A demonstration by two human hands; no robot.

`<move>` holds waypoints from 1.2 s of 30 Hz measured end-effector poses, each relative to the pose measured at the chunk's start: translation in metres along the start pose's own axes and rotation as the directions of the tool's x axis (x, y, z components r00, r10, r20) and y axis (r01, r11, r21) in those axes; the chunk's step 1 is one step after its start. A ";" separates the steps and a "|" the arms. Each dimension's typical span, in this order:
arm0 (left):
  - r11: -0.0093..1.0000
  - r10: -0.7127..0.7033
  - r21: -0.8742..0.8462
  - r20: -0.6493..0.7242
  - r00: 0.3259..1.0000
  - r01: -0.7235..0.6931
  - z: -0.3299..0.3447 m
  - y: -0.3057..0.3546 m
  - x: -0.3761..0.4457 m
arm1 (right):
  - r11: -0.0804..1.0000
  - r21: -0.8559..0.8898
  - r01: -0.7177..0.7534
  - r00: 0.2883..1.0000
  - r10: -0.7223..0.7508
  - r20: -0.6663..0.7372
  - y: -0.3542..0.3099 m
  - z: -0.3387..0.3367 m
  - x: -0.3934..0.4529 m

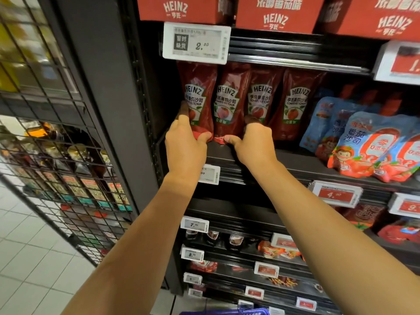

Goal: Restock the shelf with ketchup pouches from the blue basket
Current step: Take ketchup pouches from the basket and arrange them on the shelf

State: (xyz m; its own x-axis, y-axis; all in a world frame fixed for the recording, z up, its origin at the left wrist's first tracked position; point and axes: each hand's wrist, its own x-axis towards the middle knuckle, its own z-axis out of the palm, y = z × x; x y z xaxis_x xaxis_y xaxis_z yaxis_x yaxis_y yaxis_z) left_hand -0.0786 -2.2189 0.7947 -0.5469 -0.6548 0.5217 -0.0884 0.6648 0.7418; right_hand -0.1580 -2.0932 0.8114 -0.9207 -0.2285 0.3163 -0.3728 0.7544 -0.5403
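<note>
Hands are both up at the front edge of the dark shelf (295,160), at its left end, where four red Heinz ketchup pouches stand upright in a row; the left hand (185,142) grips the first pouch (200,96), the one nearest the shelf's left corner, thumb curled onto its bottom seam and fingers wrapped round its left side; the right hand (254,142) has its thumb pressed on the bottom corner of the second pouch (226,103) while its fingers curl round the base between the second and the third pouch (260,98), so it grasps the second pouch low down, though how far the fingers reach behind is hidden; the fourth pouch (295,103) stands just beside the third, touched by neither hand; further toward the right end of the same shelf lie blue-and-red sauce packs (372,144), leaning back and overlapping; a white price tag (196,43) hangs from the shelf above, over the first pouch, and red Heinz cartons (276,13) sit on that upper shelf; the rim of the blue basket (227,312) shows at the bottom edge of the view, below the arms, its contents out of sight; a black wire grille (56,133) closes the rack's left side.
</note>
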 end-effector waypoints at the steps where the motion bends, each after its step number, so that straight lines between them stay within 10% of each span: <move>1: 1.000 -0.005 -0.005 0.006 1.000 0.005 0.000 -0.001 0.001 | 1.000 -0.007 0.001 1.000 -0.001 0.006 0.000 0.000 0.001; 14: 0.993 0.073 -0.104 0.166 0.983 -0.057 -0.021 -0.027 -0.020 | 0.999 0.027 -0.016 0.996 0.019 -0.084 0.019 -0.010 -0.030; 23: 0.919 0.297 -0.270 -0.010 0.955 -0.288 -0.042 -0.085 -0.083 | 0.942 0.281 0.183 0.970 -0.126 -0.210 0.046 -0.032 -0.124; 28: 0.947 0.280 -0.211 0.180 0.943 -0.241 -0.035 -0.127 -0.128 | 0.960 0.275 0.043 0.998 -0.032 -0.047 0.097 -0.017 -0.183; 32: 0.996 0.067 0.006 0.575 0.815 -0.087 -0.015 -0.169 -0.169 | 0.941 0.248 -0.229 0.951 0.162 0.265 0.170 0.014 -0.219; 36: 0.947 -0.311 0.305 0.797 0.518 0.099 0.001 -0.202 -0.222 | 0.878 0.123 -0.463 0.775 0.334 0.536 0.258 0.054 -0.255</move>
State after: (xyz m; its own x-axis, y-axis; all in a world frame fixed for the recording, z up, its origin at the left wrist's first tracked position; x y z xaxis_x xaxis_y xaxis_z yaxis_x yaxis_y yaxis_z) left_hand 0.0596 -2.2076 0.5290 -0.9193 -0.2592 -0.2961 -0.3918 0.6745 0.6258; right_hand -0.0259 -1.8740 0.5493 -0.8999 -0.2555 -0.3534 0.0846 0.6927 -0.7162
